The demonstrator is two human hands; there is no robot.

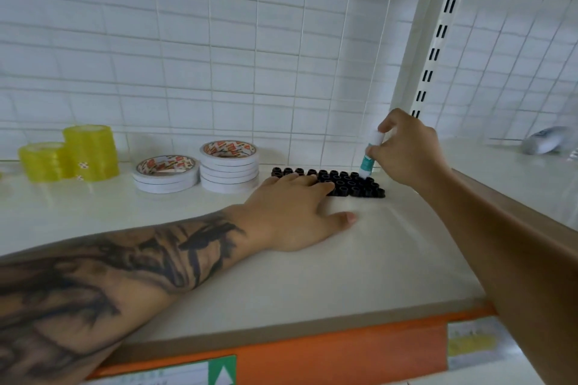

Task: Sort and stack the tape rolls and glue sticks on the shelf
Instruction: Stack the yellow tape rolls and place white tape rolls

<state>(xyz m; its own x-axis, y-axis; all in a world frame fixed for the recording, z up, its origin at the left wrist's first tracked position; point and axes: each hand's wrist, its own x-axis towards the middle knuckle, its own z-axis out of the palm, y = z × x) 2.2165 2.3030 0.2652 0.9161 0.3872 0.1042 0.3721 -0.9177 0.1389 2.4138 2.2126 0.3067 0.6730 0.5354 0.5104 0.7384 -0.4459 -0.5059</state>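
My right hand [406, 150] pinches a teal and white glue stick [369, 155], held upright with its base at the back right corner of a black holder tray [356, 186] full of round sockets. My left hand [294, 212] lies flat on the shelf [344, 259] with straight fingers resting on the tray's left part. Left of the tray stand two stacks of white double-sided tape rolls: a taller one [230, 167] and a lower one [165, 173]. Further left are two stacks of yellow clear tape rolls [90, 151], [42, 161].
A white wire grid forms the back wall. A slotted white upright [438, 40] stands at the right rear. On the neighbouring shelf to the right lies a blurred grey and white object [545, 141]. An orange price strip [312, 350] runs along the shelf's front edge.
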